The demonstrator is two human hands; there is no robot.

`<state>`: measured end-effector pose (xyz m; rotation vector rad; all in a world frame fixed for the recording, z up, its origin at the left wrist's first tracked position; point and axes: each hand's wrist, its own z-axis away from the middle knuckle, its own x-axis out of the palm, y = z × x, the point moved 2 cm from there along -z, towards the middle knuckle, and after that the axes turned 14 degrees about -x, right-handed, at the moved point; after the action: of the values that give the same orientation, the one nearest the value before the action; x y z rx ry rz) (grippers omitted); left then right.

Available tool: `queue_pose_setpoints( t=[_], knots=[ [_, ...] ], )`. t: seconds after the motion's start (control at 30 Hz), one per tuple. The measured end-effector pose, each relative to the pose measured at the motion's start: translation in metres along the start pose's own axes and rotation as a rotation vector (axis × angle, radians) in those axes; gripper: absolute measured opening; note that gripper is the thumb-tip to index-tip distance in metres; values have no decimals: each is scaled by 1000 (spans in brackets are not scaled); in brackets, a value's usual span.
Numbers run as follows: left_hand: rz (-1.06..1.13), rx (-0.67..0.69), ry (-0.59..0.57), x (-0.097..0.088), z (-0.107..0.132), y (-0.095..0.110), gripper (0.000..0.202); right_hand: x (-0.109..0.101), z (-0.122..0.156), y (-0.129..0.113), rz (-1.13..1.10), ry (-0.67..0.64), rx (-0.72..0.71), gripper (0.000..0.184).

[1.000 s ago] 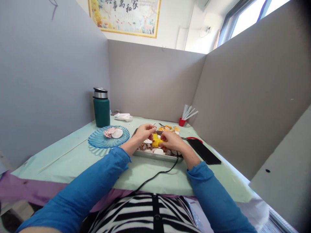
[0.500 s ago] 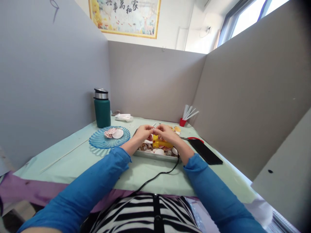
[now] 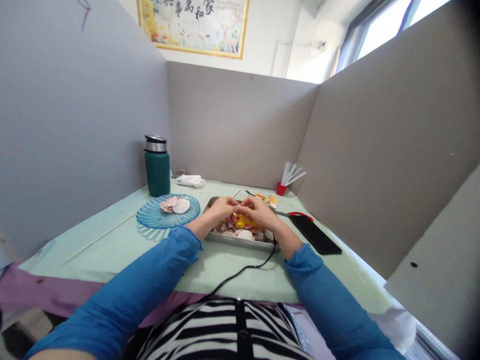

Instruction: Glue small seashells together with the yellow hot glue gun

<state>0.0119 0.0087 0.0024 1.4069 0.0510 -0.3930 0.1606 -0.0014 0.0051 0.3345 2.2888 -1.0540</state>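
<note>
My left hand [image 3: 221,209] and my right hand [image 3: 258,211] meet above a metal tray [image 3: 240,242], their fingertips pinched together. Something small and pale shows between the fingers, too small to make out. Beneath them, partly covered by my hands, a yellow glue gun [image 3: 244,221] lies in the tray, and a black cord [image 3: 243,271] runs from the tray toward my lap. White shells [image 3: 245,234] and small brown pieces fill the tray around it. Just beyond my fingers a thin white stick [image 3: 236,193] pokes up.
On the left, a blue plate [image 3: 144,214] bears several shells [image 3: 181,206], with a green bottle [image 3: 157,172] behind it. A red cup [image 3: 281,189] of white sticks stands at the back right. Red-handled scissors [image 3: 302,216] and a black phone [image 3: 317,235] lie right. Grey partitions enclose the table.
My hands have shifted slightly and the fingertips sit a little lower, covering more of the yellow glue gun. More of the white stick behind them shows.
</note>
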Motion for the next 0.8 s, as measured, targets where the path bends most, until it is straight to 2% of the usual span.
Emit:
queue_pose_setpoints(
  t=[0.17, 0.43, 0.8],
  knots=[
    [20, 13, -13, 1, 1, 1, 27, 2, 0, -2, -54, 8, -46, 18],
    [-89, -1, 40, 0, 0, -1, 14, 2, 0, 3, 61, -30, -76, 21],
    [-71, 3, 34, 1, 2, 1, 15, 2, 0, 7, 57, -26, -121, 19]
  ],
)
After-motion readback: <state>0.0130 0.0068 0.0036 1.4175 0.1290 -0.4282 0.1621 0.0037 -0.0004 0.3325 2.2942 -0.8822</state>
